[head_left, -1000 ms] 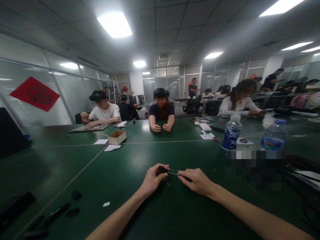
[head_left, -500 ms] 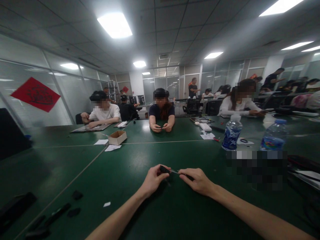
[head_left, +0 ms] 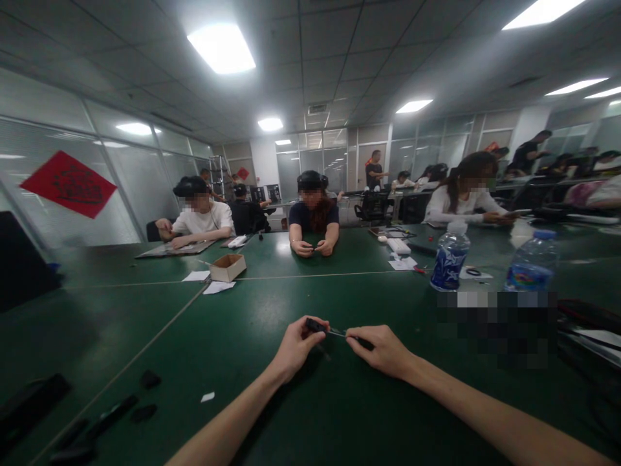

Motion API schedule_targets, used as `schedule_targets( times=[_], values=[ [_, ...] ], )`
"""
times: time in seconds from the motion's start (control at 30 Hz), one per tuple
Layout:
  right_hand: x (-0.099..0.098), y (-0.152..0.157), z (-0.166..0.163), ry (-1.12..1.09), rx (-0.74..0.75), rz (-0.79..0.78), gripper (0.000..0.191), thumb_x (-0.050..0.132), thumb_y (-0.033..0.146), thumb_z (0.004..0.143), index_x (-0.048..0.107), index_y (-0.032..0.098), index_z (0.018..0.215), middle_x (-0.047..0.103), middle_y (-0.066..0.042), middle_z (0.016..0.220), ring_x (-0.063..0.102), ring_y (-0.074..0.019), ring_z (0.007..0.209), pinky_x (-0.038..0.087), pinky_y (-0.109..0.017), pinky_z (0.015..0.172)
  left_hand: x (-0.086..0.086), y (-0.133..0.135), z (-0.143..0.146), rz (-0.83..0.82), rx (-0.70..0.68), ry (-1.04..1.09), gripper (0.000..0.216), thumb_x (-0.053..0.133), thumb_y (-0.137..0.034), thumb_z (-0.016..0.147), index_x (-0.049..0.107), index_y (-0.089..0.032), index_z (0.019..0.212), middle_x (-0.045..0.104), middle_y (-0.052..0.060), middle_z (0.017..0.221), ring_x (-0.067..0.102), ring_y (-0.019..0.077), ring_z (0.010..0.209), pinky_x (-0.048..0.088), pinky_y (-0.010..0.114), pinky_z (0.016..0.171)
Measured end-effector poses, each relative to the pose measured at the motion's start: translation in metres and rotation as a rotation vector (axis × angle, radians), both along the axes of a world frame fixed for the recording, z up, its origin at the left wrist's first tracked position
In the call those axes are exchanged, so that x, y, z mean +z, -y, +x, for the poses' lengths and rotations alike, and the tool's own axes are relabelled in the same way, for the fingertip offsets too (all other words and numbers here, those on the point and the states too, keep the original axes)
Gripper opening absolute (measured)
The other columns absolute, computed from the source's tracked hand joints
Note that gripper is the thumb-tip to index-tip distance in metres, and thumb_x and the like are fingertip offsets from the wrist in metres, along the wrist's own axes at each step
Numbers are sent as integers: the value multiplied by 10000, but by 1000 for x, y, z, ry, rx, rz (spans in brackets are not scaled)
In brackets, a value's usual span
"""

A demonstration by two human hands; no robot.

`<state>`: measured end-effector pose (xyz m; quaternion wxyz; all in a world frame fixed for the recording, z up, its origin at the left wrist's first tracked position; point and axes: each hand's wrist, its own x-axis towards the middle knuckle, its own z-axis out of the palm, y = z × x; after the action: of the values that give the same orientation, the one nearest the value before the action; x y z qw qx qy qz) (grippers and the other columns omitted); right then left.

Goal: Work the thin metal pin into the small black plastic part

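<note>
Pinched in the fingers of my left hand [head_left: 294, 349] is a small black plastic piece [head_left: 316, 325], its details too dark to make out. My right hand [head_left: 381, 345] is closed around the dark handle of a screwdriver [head_left: 337, 333]. Its thin metal shaft points left and its tip meets the right end of the black piece; whether it is inside or only touching, I cannot tell. Both hands are held just over the green table [head_left: 272, 414].
Several black parts [head_left: 114, 414] lie at the lower left, near a white scrap [head_left: 207, 397]. An open cardboard box [head_left: 228, 268] stands farther off. Two bottles, one dark blue-labelled [head_left: 447, 262] and one blue-capped [head_left: 532, 262], stand at right. A person [head_left: 314, 217] sits opposite.
Both hands keep their hold. My left hand and the black piece have shifted very slightly left and tilted a little; the screwdriver's tip stays at the piece.
</note>
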<state>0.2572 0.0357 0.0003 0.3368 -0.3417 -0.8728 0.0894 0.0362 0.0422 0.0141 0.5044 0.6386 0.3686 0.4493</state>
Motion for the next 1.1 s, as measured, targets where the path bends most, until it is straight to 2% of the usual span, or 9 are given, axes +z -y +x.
schedule_targets(
  times=[0.13,0.33,0.7,1.1],
  values=[
    [2,0,0,11,-18,-2,249,435,303,926,649,185,977,665,-14,786,606,-122,645,468,-233,603,1,1,0,-4,10,-5,216,641,-197,734,637,-146,944,675,89,987,611,212,933,450,373,892],
    [5,3,0,82,-37,-6,267,417,300,928,653,179,960,651,-18,746,586,-122,609,453,-230,572,-2,0,0,97,29,-122,215,623,-170,743,646,-165,956,673,85,996,618,215,923,463,350,869],
    [2,2,1,166,-30,95,275,396,296,937,645,180,960,636,-27,713,564,-111,582,414,-208,545,-4,1,2,160,57,-230,189,598,-151,734,642,-180,916,682,50,965,627,184,887,474,300,834],
    [1,0,2,51,18,45,253,425,305,926,643,180,953,670,-27,769,606,-128,626,460,-231,595,-2,2,1,131,27,-191,208,597,-200,754,627,-168,957,673,73,998,622,192,909,478,315,833]
  ],
)
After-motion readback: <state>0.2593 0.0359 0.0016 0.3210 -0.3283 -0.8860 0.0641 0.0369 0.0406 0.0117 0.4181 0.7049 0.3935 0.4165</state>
